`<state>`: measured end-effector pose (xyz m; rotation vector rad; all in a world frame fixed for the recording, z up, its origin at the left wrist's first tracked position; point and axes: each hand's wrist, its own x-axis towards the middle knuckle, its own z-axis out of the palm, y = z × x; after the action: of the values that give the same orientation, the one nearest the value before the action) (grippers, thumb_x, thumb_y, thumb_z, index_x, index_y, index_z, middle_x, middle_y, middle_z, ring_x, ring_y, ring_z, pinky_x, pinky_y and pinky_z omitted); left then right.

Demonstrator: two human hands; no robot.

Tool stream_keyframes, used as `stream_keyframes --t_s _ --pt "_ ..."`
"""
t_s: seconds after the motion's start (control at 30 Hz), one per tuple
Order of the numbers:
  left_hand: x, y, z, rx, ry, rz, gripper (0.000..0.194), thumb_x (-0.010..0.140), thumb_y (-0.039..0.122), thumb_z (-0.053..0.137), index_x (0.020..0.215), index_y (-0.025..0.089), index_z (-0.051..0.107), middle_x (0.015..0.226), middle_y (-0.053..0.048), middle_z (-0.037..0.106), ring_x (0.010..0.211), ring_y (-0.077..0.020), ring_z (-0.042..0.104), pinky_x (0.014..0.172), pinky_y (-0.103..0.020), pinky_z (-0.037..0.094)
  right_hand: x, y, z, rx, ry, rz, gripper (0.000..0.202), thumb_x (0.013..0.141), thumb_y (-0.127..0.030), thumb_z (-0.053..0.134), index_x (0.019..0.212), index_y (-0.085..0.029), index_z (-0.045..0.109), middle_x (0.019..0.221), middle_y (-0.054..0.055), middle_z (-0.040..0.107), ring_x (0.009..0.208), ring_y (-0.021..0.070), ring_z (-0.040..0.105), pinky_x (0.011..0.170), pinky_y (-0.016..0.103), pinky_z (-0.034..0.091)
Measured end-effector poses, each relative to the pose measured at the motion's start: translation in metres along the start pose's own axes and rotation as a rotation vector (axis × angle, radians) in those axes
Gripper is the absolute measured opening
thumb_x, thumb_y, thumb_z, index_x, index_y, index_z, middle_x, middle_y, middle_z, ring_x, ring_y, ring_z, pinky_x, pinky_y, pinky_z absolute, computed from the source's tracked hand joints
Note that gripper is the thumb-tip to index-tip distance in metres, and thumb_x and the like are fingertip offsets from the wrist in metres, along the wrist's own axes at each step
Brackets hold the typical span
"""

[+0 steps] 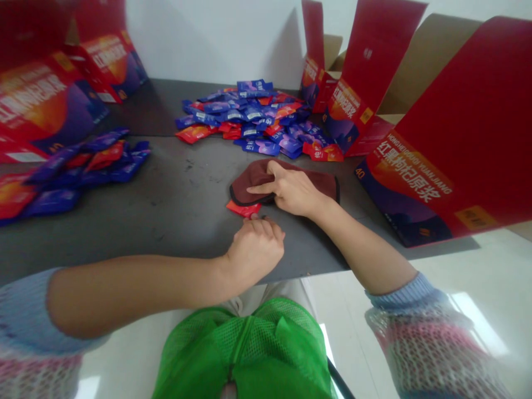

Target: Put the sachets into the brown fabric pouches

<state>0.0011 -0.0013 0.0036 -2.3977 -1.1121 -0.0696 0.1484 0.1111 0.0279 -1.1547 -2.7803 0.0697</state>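
Green vest [274, 349], then left hand [257, 246], red sachet [244, 210] just beyond it

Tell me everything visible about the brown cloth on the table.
The brown cloth looks like soft fabric, with dark trim along its left and right ends and part of its near edge. It lies rumpled on the gray table, in front of the packet pile. The right hand rests on it, hiding its middle; a red packet seems partly tucked under its near edge.
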Motion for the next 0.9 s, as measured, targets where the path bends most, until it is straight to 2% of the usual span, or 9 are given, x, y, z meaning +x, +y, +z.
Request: stream_keyframes --t_s 0.13,0.27,0.33,0.5,0.63,0.77,0.83,0.9 --pt "-0.001 0.001 0.001 0.016 -0.019 0.015 0.034 0.101 0.015 0.049 0.105 -0.006 0.075 0.083 -0.029 0.076 0.068 -0.0330 0.075 0.056 -0.036 0.053 0.000 0.008 -0.002 -0.045 -0.004 0.129 0.056 0.093 -0.016 0.045 0.138 -0.039 0.067 0.114 0.010 0.056 0.081 0.0187 0.054 0.058 0.033 0.023" --pt "-0.002 0.001 0.002 0.028 -0.007 0.012 0.033 0.101 0.015 0.050 0.105 -0.006 0.075 0.088 -0.033 0.075 0.071 -0.0341 0.076 0.057 -0.036 0.053 0.005 0.009 0.001 -0.053 0.009 0.174 0.054 0.094 -0.018 0.046 0.139 -0.040 0.066 0.118 0.011 0.058 0.077 0.0185 0.053 0.058 0.034 0.024" --pt "-0.001 0.000 0.002 0.020 0.003 0.001 0.032 0.100 0.015 0.051 0.103 -0.006 0.074 0.085 -0.031 0.075 0.068 -0.0331 0.075 0.056 -0.036 0.052 0.007 0.012 0.002 -0.058 0.030 0.174 0.053 0.094 -0.019 0.046 0.138 -0.040 0.067 0.120 0.012 0.058 0.081 0.0200 0.054 0.059 0.035 0.024" --pt "0.001 -0.005 -0.003 -0.031 0.001 -0.018 0.025 0.098 0.017 0.055 0.088 0.003 0.073 0.067 -0.016 0.070 0.061 -0.0295 0.070 0.051 -0.034 0.049 0.005 0.020 0.001 -0.070 0.079 0.020 0.049 0.097 -0.021 0.044 0.137 -0.036 0.068 0.122 0.011 0.055 0.095 0.0229 0.055 0.060 0.033 0.026" --pt "0.001 -0.006 -0.004 -0.051 -0.015 -0.035 0.025 0.098 0.018 0.055 0.081 0.008 0.070 0.067 -0.015 0.069 0.061 -0.0298 0.071 0.051 -0.034 0.048 -0.001 0.003 0.000 -0.049 0.118 -0.124 0.052 0.100 -0.017 0.038 0.140 -0.037 0.065 0.127 0.008 0.052 0.097 0.0208 0.053 0.063 0.032 0.028" --pt "0.000 -0.006 0.001 -0.072 -0.004 -0.036 0.027 0.099 0.018 0.052 0.081 0.009 0.069 0.067 -0.015 0.069 0.061 -0.0310 0.071 0.052 -0.035 0.049 0.000 -0.016 0.004 -0.040 0.063 -0.261 0.051 0.100 -0.015 0.040 0.138 -0.037 0.066 0.126 0.007 0.053 0.092 0.0186 0.051 0.064 0.031 0.029" --pt "0.000 -0.006 0.002 -0.059 0.023 -0.032 0.026 0.098 0.018 0.053 0.080 0.009 0.069 0.066 -0.014 0.068 0.060 -0.0305 0.070 0.052 -0.035 0.048 0.002 -0.016 0.006 -0.053 0.039 -0.263 0.047 0.101 -0.017 0.041 0.137 -0.033 0.067 0.121 0.008 0.055 0.091 0.0188 0.052 0.065 0.031 0.029" --pt "-0.001 -0.006 0.002 -0.035 0.055 -0.030 0.025 0.098 0.018 0.055 0.079 0.009 0.069 0.065 -0.014 0.067 0.059 -0.0294 0.068 0.052 -0.034 0.047 0.004 -0.011 0.006 -0.069 0.046 -0.194 0.045 0.102 -0.019 0.042 0.137 -0.031 0.067 0.120 0.010 0.057 0.091 0.0194 0.053 0.065 0.031 0.030"
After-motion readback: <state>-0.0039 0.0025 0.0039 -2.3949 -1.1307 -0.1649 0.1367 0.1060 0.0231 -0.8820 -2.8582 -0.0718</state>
